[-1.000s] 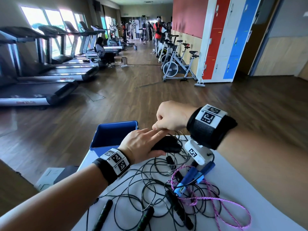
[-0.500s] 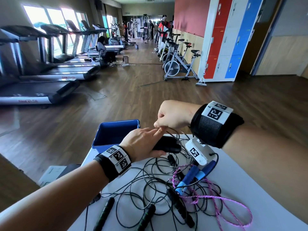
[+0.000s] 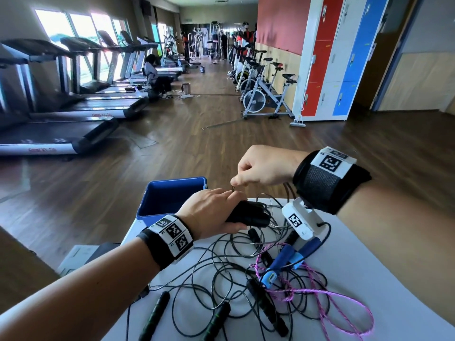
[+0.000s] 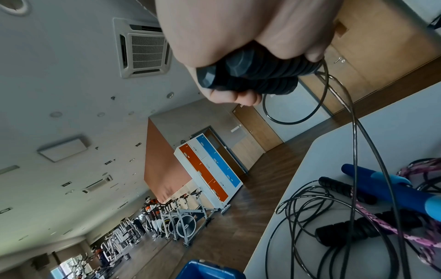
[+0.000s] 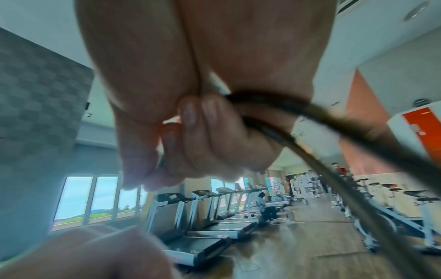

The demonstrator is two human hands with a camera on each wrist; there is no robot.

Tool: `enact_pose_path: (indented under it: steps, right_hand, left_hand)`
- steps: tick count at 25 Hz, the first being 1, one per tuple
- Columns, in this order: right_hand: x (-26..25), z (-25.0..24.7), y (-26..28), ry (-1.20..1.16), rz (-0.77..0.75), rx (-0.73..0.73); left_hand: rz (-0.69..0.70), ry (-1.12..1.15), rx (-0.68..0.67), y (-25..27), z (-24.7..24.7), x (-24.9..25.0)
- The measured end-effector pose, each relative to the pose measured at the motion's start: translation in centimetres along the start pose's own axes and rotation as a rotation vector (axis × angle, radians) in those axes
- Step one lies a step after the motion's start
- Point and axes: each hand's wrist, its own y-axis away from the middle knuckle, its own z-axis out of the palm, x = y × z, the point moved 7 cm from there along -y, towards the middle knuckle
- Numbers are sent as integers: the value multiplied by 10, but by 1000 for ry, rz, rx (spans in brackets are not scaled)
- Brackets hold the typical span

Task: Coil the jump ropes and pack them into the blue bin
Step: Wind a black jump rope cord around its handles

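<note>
Black rope (image 3: 248,214) in both hands

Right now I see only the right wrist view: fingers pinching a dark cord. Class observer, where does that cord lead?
Observer: To the black handles gripped in the left hand.
Operator: One handle or two?
Observer: Two, held side by side.
Operator: Is the blue bin filled?
Observer: No rope shows in the part of it visible; the purple rope with blue handles lies on the white table.
</note>
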Motion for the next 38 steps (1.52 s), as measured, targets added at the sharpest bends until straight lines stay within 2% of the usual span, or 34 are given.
enact_pose_path:
  steps: [5,8,11,14,16,20,25,30,32,36,38]
  right_hand:
    - [69,1,4,-167,13,107]
    - [97,24,2,-330,9,215]
    - [112,63,4,-549,62,262]
    - [112,104,9,-668,120,284]
    - [98,125,15,-633,130,301]
    - [64,144,29,-717,109,294]
    - [39,108,50,-535,150,257]
    - [17,50,70,-434,95,157]
    - [13,21,71,-418,91,165]
    - [11,-29,51,-144,14,228]
    - [16,-42,37,-82,-41,267]
  left_hand:
    - [35,55,151,15,-11,-2]
    - [65,75,228,15,-21,3]
    - [50,74,275,9,-31,3]
    - [8,58,263,4,-31,-3]
    - [-31,53,245,2,-27,-12]
    - [-111,68,222,-2,-19,-27]
    - [-171,63,191,-8,-13,-37]
    - [-176,4,171,-5,-10,-47]
    - [-166,7,165,-1,-9,-48]
    - [-91,24,150,1,-12,-33]
    - [-45,13,173,1,-18,-21]
